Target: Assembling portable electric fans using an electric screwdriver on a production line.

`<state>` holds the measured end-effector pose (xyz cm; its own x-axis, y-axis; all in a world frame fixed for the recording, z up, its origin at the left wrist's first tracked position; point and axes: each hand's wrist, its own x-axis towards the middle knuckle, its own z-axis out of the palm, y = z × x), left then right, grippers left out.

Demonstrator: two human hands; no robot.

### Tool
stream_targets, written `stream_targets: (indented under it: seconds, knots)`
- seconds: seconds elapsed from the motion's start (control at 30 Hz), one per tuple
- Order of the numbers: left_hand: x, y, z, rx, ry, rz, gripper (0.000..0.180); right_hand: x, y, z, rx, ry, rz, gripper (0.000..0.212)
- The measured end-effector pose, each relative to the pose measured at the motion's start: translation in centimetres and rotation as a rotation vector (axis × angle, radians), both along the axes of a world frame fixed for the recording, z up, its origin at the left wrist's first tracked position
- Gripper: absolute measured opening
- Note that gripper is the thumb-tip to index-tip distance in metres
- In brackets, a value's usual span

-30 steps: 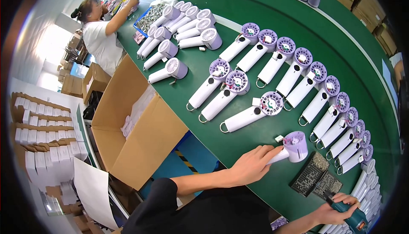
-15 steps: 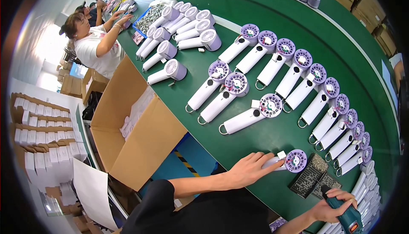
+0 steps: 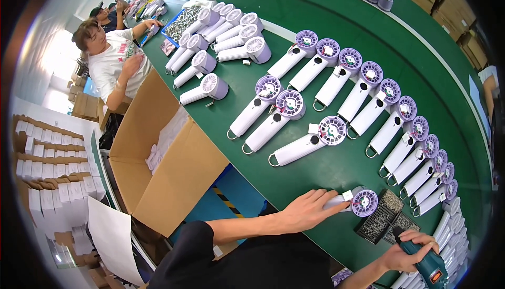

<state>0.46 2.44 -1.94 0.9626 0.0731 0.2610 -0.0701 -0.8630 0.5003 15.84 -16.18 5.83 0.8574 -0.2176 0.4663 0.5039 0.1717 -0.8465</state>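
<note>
My left hand lies over the white handle of a handheld fan, gripping it near the table's front edge. The fan's round lilac head is open, showing a spoked frame with wires, and a small white block sits beside it. In my right hand is a green electric screwdriver, its dark tip pointing at the black trays of small screws just right of the fan. The tip seems to be over the nearer tray; whether it touches a screw I cannot tell.
Similar open fans stand in a curved row, and several closed-grille fans lie at the far left. Beyond these is a blue bin of metal rings. A large open carton adjoins the table. A co-worker sits at the left.
The fan head under my left hand has tilted, showing more of its side. My right hand and the screwdriver have shifted slightly left. The co-worker has turned and drawn one arm back.
</note>
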Motion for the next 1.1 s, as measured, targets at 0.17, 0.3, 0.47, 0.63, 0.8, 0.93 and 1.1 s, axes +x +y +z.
stream_targets:
  seconds: [0.17,0.3,0.47,0.63,0.8,0.93,1.1]
  knots:
    - [0.1,0.0,0.1,-0.034,0.004,-0.015,0.061,0.0,-0.6,-0.5,-0.004,-0.004,0.05,0.018]
    - [-0.1,-0.1,-0.5,-0.065,-0.019,-0.022,0.065,-0.1,-0.4,-0.4,0.001,0.014,0.046,0.019]
    - [0.2,-0.1,0.3,-0.066,0.036,-0.032,0.075,0.1,-0.6,-0.5,-0.006,0.01,0.048,0.016]
    - [0.7,-0.2,0.9,-0.05,0.099,-0.04,0.079,0.2,-0.5,-0.5,-0.025,0.007,0.04,0.015]
    - [0.8,-0.1,1.0,-0.02,0.118,-0.051,0.081,0.1,-0.5,-0.4,-0.036,0.0,0.036,0.016]
    - [0.7,-0.4,0.6,-0.04,0.069,-0.047,0.088,-0.1,-0.3,-0.4,0.011,0.004,0.034,0.018]
    - [0.7,-0.4,0.5,-0.01,0.081,-0.041,0.089,-0.3,0.1,-0.1,-0.001,0.0,0.024,0.016]
